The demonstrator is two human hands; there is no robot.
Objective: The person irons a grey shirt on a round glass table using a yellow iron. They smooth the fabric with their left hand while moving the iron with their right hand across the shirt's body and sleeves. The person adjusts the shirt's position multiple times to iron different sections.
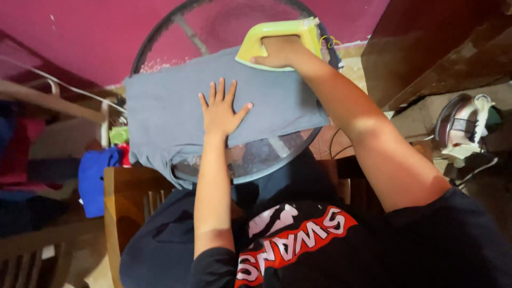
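On a round glass table (269, 154), near the magenta wall, we are pressing a grey cloth (176, 114). Our left hand (221, 112) is lying open and flat on the cloth, fingers spread. Our right hand (280, 52) is closing around the handle of a yellow-green iron (277, 33), which is sitting on the cloth's far edge. A blue garment (95, 178) is hanging to the left; a second iron (463, 128) is resting far right.

Deep magenta painted wall (96, 37) behind, dark brown wooden cabinet (437, 42) at the right, light wooden chair back (120, 213) lower left, cluttered wooden shelf with bright blue folded cloth (93, 181) on the left.
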